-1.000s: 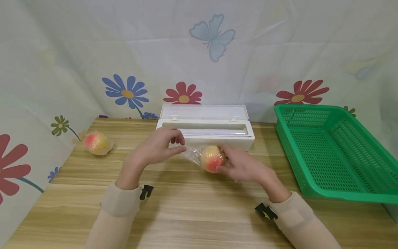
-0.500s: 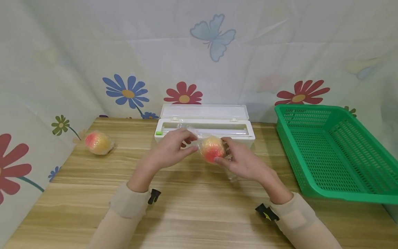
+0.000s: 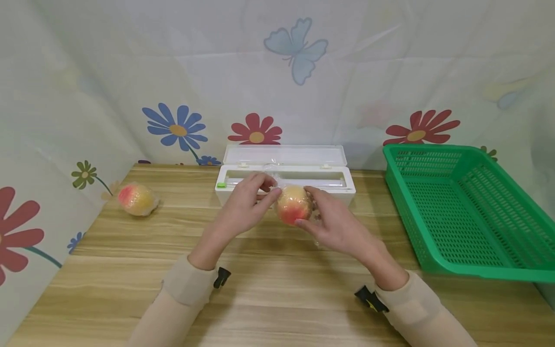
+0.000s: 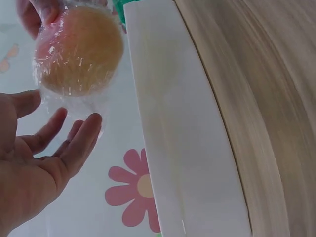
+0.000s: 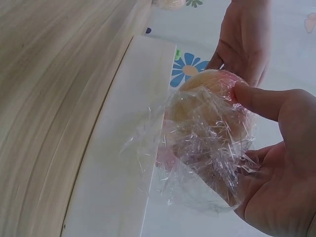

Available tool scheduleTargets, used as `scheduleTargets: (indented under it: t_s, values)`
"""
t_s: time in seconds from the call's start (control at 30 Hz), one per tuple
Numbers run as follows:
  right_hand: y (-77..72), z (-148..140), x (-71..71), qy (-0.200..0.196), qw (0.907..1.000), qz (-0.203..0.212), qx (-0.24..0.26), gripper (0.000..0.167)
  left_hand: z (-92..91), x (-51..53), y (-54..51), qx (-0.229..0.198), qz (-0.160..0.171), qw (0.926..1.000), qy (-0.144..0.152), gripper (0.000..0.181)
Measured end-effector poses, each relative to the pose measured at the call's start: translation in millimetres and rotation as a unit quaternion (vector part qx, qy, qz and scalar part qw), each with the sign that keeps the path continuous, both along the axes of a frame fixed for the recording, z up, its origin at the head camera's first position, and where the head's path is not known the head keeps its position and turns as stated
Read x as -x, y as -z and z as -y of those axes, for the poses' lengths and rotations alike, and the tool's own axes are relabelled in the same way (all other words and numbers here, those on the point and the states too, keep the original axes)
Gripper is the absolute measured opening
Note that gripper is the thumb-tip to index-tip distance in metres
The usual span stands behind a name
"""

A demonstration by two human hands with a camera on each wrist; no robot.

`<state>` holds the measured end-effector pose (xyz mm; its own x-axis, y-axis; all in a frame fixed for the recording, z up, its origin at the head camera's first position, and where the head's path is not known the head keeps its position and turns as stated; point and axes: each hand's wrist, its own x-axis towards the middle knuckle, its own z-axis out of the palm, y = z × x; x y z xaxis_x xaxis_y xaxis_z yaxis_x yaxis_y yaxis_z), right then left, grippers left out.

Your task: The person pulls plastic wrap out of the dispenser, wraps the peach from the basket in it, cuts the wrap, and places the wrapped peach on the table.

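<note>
A yellow and red peach (image 3: 294, 206), wrapped in clear cling film (image 5: 207, 148), is held up off the table in front of the white cling film box. My right hand (image 3: 340, 226) grips it from the right, thumb on the near side and fingers behind. Loose film bunches beside the right palm in the right wrist view. My left hand (image 3: 244, 205) is at the peach's left side, its thumb and fingers spread apart around the film's loose end in the left wrist view. Whether those fingertips touch the film is hard to tell.
The white cling film box (image 3: 342, 196) stands at the back with its lid raised, a film roll inside and a green slider at its left. A second wrapped peach (image 3: 138, 199) lies at the left. A green basket (image 3: 407, 221) stands at the right.
My right hand has raised the peach slightly and moved it back towards the box. My left hand has moved right, close to the peach, uncovering the green slider.
</note>
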<state>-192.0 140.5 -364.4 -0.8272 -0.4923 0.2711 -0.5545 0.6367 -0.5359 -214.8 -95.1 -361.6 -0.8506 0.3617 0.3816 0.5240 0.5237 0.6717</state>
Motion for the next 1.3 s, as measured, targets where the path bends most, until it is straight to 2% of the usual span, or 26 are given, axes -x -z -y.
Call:
scheduleTargets:
  t_s: [0.2,0.43,0.53,0.67,0.9,1.0,1.3]
  values:
    - [-1.9,1,-2.3,0.011,0.9991,-0.034,-0.021,0.075,-2.8,0.6,1.8,-0.036,0.031,0.9988,0.011,0.026]
    - [-3.2,0,-3.4,0.004,0.9984,-0.055,-0.013,0.074,-5.0,3.0,4.7,-0.054,0.02,0.9979,0.031,0.022]
    - [-4.2,0,-4.6,-0.001,0.9982,-0.06,-0.007,0.074,-6.3,2.2,4.9,-0.062,0.027,0.9971,0.033,0.023]
    - [-5.4,0,-6.2,-0.005,0.9977,-0.068,-0.004,0.075,-8.4,0.7,5.2,-0.063,0.042,0.9968,0.027,0.033]
    - [-6.3,0,-6.7,-0.02,0.9966,-0.079,0.002,0.074,-9.9,1.4,6.5,-0.041,0.019,0.9989,0.015,0.036]
    - [-7.5,0,-7.3,-0.025,0.9967,-0.077,0.006,0.074,-10.4,0.9,6.2,-0.04,0.019,0.9989,0.014,0.036]
    - [-8.4,0,-8.8,-0.044,0.995,-0.088,0.012,0.072,-9.7,1.5,8.9,-0.063,0.043,0.9965,0.036,0.033]
